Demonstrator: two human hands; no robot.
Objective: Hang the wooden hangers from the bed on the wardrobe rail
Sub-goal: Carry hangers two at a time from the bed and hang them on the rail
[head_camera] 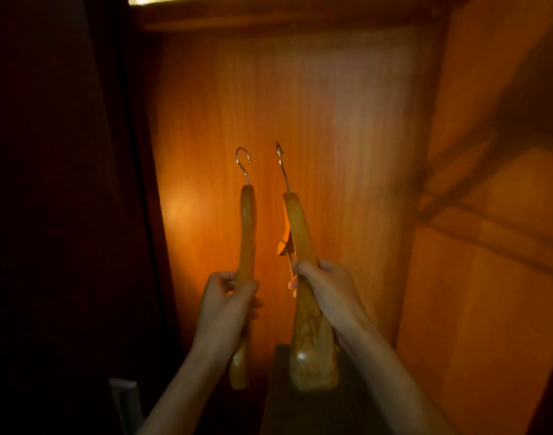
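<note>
Two bare hands are raised inside a wooden wardrobe, each holding one wooden hanger seen edge-on with its hook pointing up.

The left hand (220, 306) has its fingers (228, 282) curled tightly round the left hanger (246, 233), a slim, smooth, glossy honey-coloured piece of wood that narrows upward and bows slightly. Its thin metal hook (243, 161) curves to the right at the top.

The right hand (325, 290) grips the right hanger (300, 227) in the same way, fingers wrapped round its middle. This hanger looks broader, flaring to a rounded, shiny lower end with visible grain. Its wire hook (281, 164) is turned almost sideways, so its curve is hard to see. A small pale piece (284, 243) juts from the hanger's left edge just above the hand; its shape is unclear.

The hangers stand near each other without touching, in front of the wardrobe's back panel (331, 120), warm orange wood with fine vertical grain and a soft glare patch. A side panel (488, 277) on the right carries blurred diagonal shadows. The left side is almost black. A dark boxy shape (300, 409) and a grey object (124, 400) sit low down, both cut off and too dim to identify.
</note>
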